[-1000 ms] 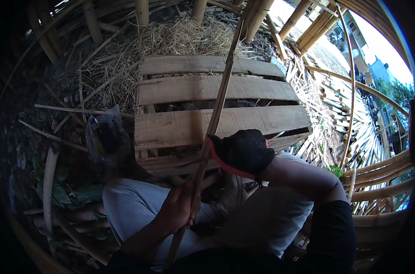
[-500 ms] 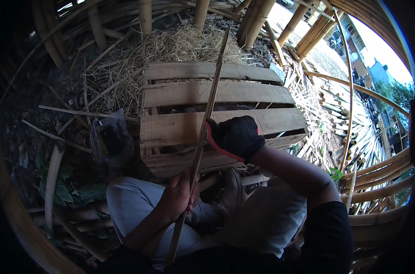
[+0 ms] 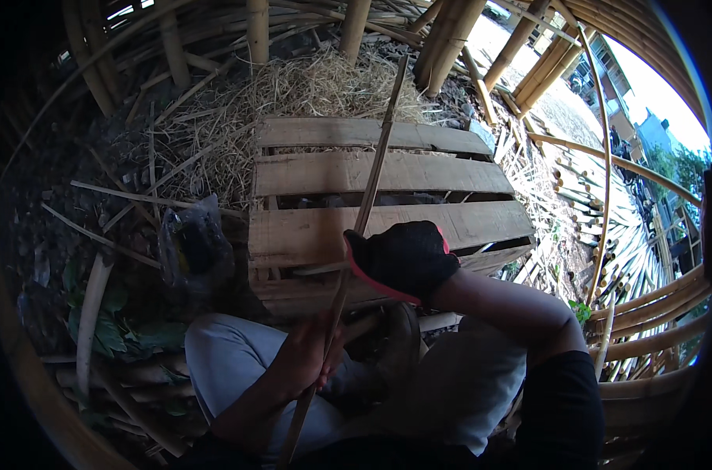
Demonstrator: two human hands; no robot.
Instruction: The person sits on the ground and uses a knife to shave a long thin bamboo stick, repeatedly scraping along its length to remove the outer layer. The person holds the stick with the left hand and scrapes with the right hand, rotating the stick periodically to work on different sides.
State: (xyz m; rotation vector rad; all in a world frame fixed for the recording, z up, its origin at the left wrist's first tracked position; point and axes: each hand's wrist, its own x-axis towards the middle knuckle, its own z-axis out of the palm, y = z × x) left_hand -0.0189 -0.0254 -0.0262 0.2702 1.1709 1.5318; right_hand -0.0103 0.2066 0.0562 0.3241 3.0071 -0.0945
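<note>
A long, thin bamboo strip (image 3: 375, 168) slants from my lap up across the slatted wooden crate (image 3: 309, 227). My bare left hand (image 3: 305, 356) is closed around its lower part, over my legs. Higher up, my right hand (image 3: 407, 262), in a black glove with red edging, is closed against the strip. A narrow knife blade (image 3: 317, 269) pokes out left of the strip at the gloved hand's level. The glove hides the knife's handle. The strip's upper end stands free beyond the crate.
Straw (image 3: 317, 86) is heaped behind the crate. A clear plastic bag (image 3: 195, 243) with something dark inside lies at its left, among loose bamboo slivers (image 3: 97, 239). Bamboo posts (image 3: 450, 43) stand at the back. Cut bamboo poles (image 3: 599, 219) are piled on the right.
My gloved right hand has shifted slightly down along the strip relative to the crate, the blade with it. My left hand keeps its hold. The whole view has tilted a little.
</note>
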